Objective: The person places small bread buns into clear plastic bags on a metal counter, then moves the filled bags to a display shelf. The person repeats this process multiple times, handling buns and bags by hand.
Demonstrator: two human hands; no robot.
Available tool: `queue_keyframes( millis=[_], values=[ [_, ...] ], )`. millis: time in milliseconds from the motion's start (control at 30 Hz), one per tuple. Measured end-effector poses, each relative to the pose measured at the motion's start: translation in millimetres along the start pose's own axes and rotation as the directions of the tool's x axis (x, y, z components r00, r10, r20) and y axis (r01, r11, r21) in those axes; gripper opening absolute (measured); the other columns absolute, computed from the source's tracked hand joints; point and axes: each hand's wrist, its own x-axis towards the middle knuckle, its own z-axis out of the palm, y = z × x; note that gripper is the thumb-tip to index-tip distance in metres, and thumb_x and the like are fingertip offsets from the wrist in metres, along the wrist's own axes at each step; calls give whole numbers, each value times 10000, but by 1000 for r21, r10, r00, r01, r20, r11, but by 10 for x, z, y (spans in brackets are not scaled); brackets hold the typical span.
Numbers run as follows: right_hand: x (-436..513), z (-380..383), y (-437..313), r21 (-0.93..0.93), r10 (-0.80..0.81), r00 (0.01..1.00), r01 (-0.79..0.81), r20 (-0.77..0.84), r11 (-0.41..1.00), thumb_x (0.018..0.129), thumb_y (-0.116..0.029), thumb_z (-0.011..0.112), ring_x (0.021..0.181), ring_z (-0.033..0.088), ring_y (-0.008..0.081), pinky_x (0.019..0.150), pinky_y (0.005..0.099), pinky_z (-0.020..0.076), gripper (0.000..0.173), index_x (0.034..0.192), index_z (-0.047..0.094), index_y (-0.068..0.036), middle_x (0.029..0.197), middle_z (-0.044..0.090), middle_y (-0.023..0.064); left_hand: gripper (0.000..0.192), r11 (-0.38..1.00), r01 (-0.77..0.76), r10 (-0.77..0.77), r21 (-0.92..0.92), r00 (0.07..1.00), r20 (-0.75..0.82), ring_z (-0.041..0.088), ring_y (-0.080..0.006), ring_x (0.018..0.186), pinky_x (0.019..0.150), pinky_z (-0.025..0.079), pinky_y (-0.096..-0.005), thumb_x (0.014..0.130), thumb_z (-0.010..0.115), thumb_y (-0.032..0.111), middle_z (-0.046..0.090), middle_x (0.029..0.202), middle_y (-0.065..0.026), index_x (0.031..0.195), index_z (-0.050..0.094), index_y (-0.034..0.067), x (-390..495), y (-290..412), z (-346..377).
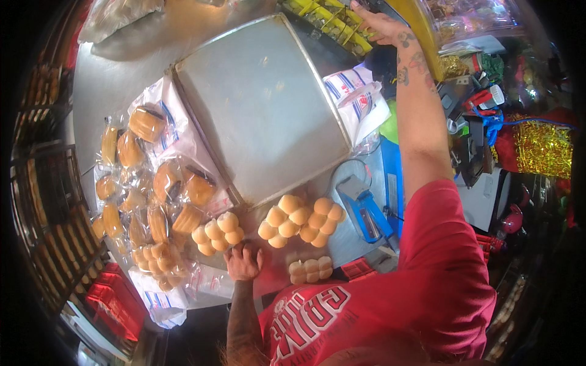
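My left hand [244, 261] lies palm down on the steel table with its fingers spread. Its fingertips are right beside a cluster of round bread rolls [219, 233]; whether they touch cannot be told. Two more roll clusters [284, 221] [322, 222] sit to the right, and another cluster [311, 270] is close to my shirt. Far off at the top right, my right hand [380, 24] reaches over a yellow divided coin tray [336, 20] with its fingers apart. Coins show in the compartments. I see nothing held in either hand.
A large shallow metal baking tray [261, 105] spans the table. Bagged breads [146, 192] crowd the left, near printed plastic bags [160, 114]. A blue device [366, 215], apparently a bag sealer, stands right. Red crates [116, 299] and bread racks [55, 219] flank the left side.
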Motion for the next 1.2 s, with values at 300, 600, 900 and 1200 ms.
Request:
queue_keyframes(
  millis=[300,600,900,1200],
  values=[
    [-1535,528,-21,2,-340,930,343,-138,939,1074,-486,710,814,738,120,784,241,556,443,1069,820,-57,934,808,38,417,999,39,-39,-5,999,-8,667,-322,1157,1018,486,-503,967,773,445,657,1322,-99,1259,677,163,0,-5,56],
    [-4196,2893,1292,-34,-525,851,524,-8,851,999,-347,831,1224,694,336,1094,425,528,517,1421,711,-74,1282,746,144,349,999,9,-13,-47,996,-89,667,-305,1126,1004,481,-481,970,765,388,681,1224,-107,1194,683,134,56,-5,48],
    [-5933,3988,2275,-269,-699,705,701,120,660,676,-429,1028,1615,276,465,1279,640,256,959,1525,658,-180,1724,380,161,513,995,-96,77,-26,911,-406,626,-357,1271,1162,418,-551,912,834,326,603,1434,-133,1372,663,179,203,-64,-437],
    [-5204,4001,2545,-559,-815,576,653,-71,511,919,-400,855,1595,329,441,1268,633,264,635,1498,683,-200,1651,479,184,829,976,206,-207,-68,978,-4,611,-354,1409,1181,404,-630,894,852,418,519,1618,-180,1616,496,218,445,-101,-847]
  ],
)
